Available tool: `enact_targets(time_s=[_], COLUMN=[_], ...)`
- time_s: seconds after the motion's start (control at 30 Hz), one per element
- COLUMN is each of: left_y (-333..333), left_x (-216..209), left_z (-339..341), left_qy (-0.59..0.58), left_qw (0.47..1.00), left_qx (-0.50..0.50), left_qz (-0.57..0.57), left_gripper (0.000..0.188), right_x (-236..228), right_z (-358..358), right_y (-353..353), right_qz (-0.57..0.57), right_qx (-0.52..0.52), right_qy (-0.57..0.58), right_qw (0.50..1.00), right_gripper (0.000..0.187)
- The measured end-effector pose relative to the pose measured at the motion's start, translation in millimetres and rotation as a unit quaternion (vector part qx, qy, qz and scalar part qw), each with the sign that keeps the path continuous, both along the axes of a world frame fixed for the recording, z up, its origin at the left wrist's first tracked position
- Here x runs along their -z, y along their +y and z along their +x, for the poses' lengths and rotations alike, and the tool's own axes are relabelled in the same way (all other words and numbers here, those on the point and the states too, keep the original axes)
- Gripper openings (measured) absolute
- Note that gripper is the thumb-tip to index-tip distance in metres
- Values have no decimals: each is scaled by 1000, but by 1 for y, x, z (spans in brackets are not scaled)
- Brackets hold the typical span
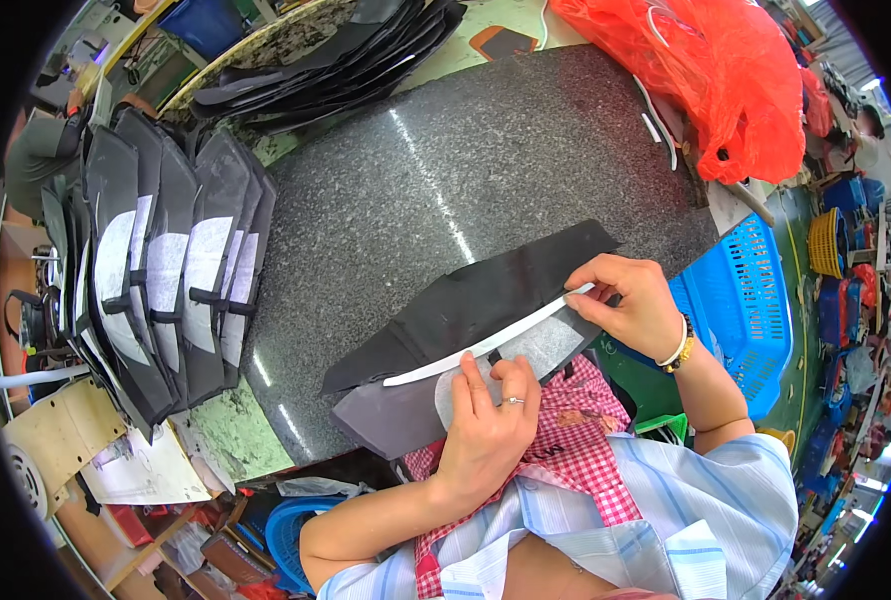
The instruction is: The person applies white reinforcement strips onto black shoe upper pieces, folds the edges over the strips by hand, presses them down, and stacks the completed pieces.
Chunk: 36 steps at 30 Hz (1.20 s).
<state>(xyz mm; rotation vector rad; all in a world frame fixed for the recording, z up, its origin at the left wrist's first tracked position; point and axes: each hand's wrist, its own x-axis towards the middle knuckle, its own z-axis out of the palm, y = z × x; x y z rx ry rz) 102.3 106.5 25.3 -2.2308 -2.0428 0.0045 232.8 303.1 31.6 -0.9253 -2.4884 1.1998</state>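
Note:
A dark panel (501,285) of sheet material lies along the near edge of the stone slab, its lower part grey with a pale patch (556,345). Across it runs a narrow white strip (421,373), slightly curved. The strip's right end is pinched between thumb and fingertips of my right hand (621,305). My left hand (491,425), wearing a ring, has its fingers bent onto the panel; a fingertip presses at the strip's lower edge, beside a small black tab (495,355). The left thumb cannot be made out.
Similar panels with pale patches (206,250) stand stacked at left; a dark pile (336,70) lies at the far side. White strips (656,125) rest near a red plastic bag (716,80). A blue basket (746,300) is at right of the slab (386,210).

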Motion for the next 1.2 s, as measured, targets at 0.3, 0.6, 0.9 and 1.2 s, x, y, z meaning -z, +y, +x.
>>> enact_targets(time_s=[0.3,0.6,0.9,1.2], left_y=[16,36,77,79], left_x=[8,-21,4,8], left_z=[10,-5,-32,-34], left_qy=[43,-107,-292,-324], left_qw=[997,984,942,935], left_qx=[-66,-95,-163,-142], left_qz=[10,-105,35,16], left_gripper=[45,56,80,37], right_x=[10,2,21,16], right_z=[-9,-4,47,41], right_y=[5,33,-13,-12], right_qz=[83,-10,225,250], right_qx=[-8,4,-171,-165], right_qy=[-43,-135,1,-43], right_qw=[996,991,959,953], right_gripper=[28,35,45,48])
